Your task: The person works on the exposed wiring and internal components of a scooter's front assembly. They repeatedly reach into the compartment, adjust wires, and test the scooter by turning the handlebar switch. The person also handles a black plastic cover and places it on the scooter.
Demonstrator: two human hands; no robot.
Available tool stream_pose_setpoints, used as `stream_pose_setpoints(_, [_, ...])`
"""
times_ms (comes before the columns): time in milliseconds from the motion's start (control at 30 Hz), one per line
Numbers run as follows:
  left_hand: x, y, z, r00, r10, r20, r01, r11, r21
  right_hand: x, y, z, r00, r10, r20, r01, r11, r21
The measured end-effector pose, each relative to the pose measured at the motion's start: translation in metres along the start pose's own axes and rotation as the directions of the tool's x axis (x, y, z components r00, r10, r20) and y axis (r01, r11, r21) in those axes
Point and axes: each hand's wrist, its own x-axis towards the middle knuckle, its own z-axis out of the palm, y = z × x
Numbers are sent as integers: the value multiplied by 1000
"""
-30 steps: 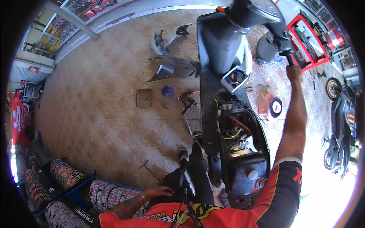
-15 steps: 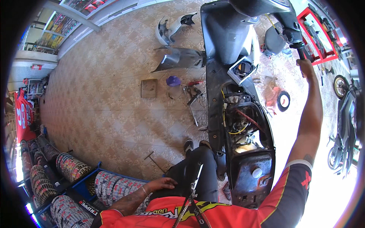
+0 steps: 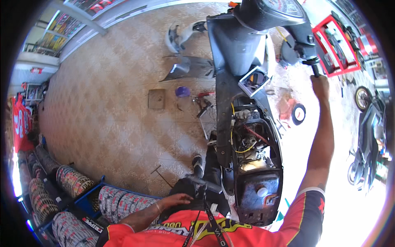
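Note:
A partly stripped scooter (image 3: 224, 119) stands to my right, its engine bay (image 3: 252, 142) uncovered. My right hand (image 3: 321, 87) is wrapped round the handlebar's right grip (image 3: 316, 71), with the arm stretched forward. Low over my thigh, my left hand (image 3: 177, 200) is held with its fingers extended and nothing in them. Behind the engine bay lies the metal fuel tank (image 3: 247, 197) with a pale round cap (image 3: 262, 192). A yellow hose (image 3: 247, 150) curves across the engine. On the footboard sits an open white box (image 3: 252, 91) with a dark part in it.
Removed body panels (image 3: 187, 69), a shallow tray (image 3: 156, 99), a purple bowl (image 3: 182, 91) and hand tools (image 3: 203, 117) lie on the tiles. Tyres (image 3: 119, 202) fill racks at lower left. Rightward are a red tool cart (image 3: 335, 45), a small wheel (image 3: 298, 114) and another motorbike (image 3: 366, 136).
The scooter appears further left and slightly lower in view. One of my feet has moved forward beside the footboard. My right hand keeps its hold; my left hand stays over my thigh.

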Motion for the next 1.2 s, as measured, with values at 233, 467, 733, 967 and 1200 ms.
stream_pose_setpoints(233, [-9,-62,-6,990,-98,98,89,992,87,-3,-3,12,996,72,56,-68,996,-65])
stream_pose_setpoints(467, [-37,-87,-5,992,-129,0,129,989,-71,55,46,50,995,-12,104,32,980,-195])
stream_pose_setpoints(733, [-33,-57,-8,993,-118,-24,114,986,-125,49,39,43,998,-52,42,50,997,59])
stream_pose_setpoints(967, [-29,-28,1,992,-107,62,115,981,-159,43,33,40,992,75,103,-89,986,138])
stream_pose_setpoints(1200, [7,-19,3,999,-17,36,25,975,-222,-3,-19,5,999,40,6,-38,968,-249])
